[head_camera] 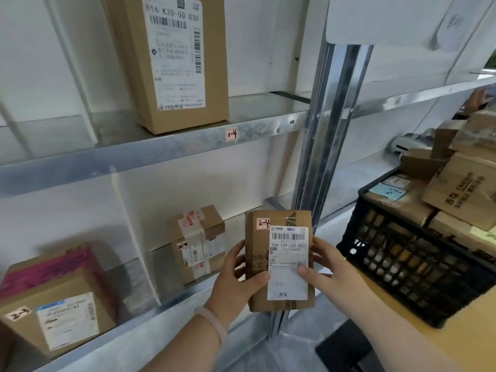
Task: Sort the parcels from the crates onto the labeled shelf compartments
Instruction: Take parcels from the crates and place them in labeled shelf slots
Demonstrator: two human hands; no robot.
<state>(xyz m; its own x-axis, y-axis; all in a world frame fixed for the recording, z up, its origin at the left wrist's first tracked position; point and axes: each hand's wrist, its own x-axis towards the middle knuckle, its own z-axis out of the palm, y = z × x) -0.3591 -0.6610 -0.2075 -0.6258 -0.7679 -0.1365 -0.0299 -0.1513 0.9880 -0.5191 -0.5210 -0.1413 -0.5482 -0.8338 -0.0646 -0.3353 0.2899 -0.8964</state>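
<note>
The metal shelf rack (134, 157) fills the left and far side of the scene. A black crate (402, 264) heaped with cardboard parcels sits at the right on a wooden surface. On the upper shelf a tall box (171, 63) stands above a small tag reading 1-4 (231, 134). On the lower shelf a box marked 2-3 (59, 312) lies at the near left, and a smaller taped box marked 2-4 (198, 242) stands farther right, behind a divider.

The held parcel (284, 248) is in the air in front of the rack's upright post, its long axis upright and its label facing the camera, with a 2-4 tag (263, 223) at its top corner. The left hand (239, 280) grips its left edge, thumb across the front; the right hand (324, 267) grips the right edge the same way.

The matching compartment probably lies left of and beyond the parcel, beside the taped box, so the left hand is the nearer one.
</note>
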